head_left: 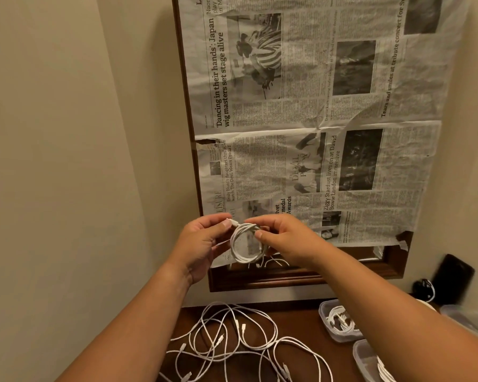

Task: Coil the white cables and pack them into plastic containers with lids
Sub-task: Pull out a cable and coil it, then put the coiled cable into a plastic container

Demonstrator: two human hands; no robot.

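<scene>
Centre frame, held up in the air: a coiled cable (242, 250), a small white ring. Left hand (202, 244) pinches its plug end at the top. Right hand (284, 241) grips the coil's right side, fingers curled.

Behind them, a newspaper (315, 106) is taped over a wooden frame (260, 281).

Bottom centre: loose cables (232, 340) tangled on the brown table (301, 323).

Lower right, partly hidden by the right forearm: an open container (322, 310) with a coil inside, and a second container (360, 357) below it. Further right, a dark object (453, 277), possibly a phone, against the wall.
</scene>
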